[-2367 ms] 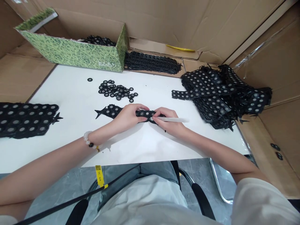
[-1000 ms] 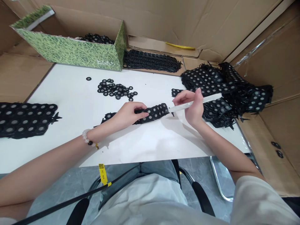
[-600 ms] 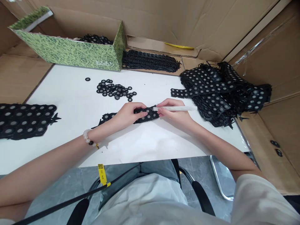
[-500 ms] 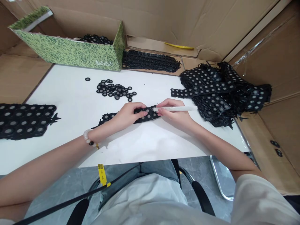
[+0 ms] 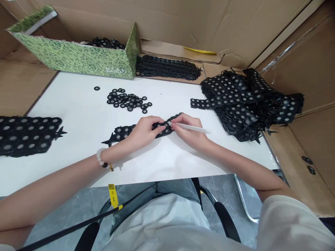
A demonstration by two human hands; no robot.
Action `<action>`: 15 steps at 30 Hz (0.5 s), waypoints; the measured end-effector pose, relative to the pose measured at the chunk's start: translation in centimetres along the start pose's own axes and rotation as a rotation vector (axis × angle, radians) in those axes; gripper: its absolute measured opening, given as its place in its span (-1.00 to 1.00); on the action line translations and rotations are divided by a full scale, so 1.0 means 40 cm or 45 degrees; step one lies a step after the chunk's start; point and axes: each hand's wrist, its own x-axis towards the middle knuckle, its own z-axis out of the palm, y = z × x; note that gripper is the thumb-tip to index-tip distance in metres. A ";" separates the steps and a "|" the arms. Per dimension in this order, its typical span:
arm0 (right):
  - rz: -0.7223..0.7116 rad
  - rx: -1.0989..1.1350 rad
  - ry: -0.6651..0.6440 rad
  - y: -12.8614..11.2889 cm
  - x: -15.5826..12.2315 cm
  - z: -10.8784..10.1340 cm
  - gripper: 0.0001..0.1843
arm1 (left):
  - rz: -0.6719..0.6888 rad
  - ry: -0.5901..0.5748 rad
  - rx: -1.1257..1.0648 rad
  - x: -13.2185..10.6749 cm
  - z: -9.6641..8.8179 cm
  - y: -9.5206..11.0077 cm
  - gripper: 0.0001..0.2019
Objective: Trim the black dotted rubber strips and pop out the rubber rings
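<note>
At the table (image 5: 146,165), left hand (image 5: 143,131) pinches strip (image 5: 123,132); right hand (image 5: 191,135) grips tool (image 5: 195,129), now slanted.

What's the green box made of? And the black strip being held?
The green box: probably smooth patterned cardboard, because it looks thin, flat and stiff.
The black strip: maybe rubber or soft plastic, slightly shiny, because it bends.

Strip (image 5: 124,132): black, rows of grey dots. Slim tool (image 5: 192,128): white. Loose rings (image 5: 131,101): black, greyish centres. Heaped strips (image 5: 240,97): black, grey-dotted. Tabletop (image 5: 146,160): white. Box (image 5: 78,56): green, darker mottled print. Cardboard wall (image 5: 183,21): tan-brown. Tag (image 5: 113,197): yellow, black print.
</note>
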 end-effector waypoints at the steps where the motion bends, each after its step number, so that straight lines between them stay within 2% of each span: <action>1: -0.012 -0.022 0.006 0.001 -0.001 0.004 -0.91 | -0.002 -0.001 0.001 -0.002 0.000 0.004 -0.75; 8: -0.079 -0.007 -0.012 0.005 0.002 -0.004 -0.89 | -0.030 -0.068 0.054 0.005 -0.012 0.004 -0.71; 12: -0.004 0.178 -0.027 0.003 0.004 -0.018 -0.86 | -0.063 -0.193 0.153 0.013 -0.029 -0.012 -0.77; 15: 0.067 0.275 -0.027 0.002 0.003 -0.024 -0.89 | -0.078 -0.195 0.192 0.015 -0.038 -0.022 -0.79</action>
